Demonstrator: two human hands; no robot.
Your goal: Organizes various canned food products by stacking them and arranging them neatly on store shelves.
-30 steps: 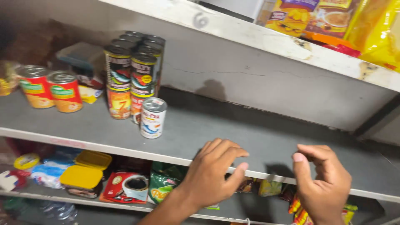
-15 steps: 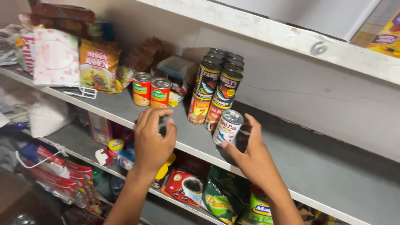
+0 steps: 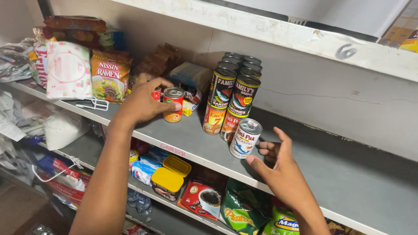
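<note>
Two hands are seen at a grey shelf: at the left, past a noodle packet, the left hand is curled round a small red can, mostly hidden behind it, its thumb laid against a second orange-labelled can just to its right. Further right, beside stacked tall cans, a white-labelled can stands upright, long axis vertical, near the shelf's front edge. The right hand, fingers spread and holding nothing, lies just right of that can and is the nearer hand to it.
</note>
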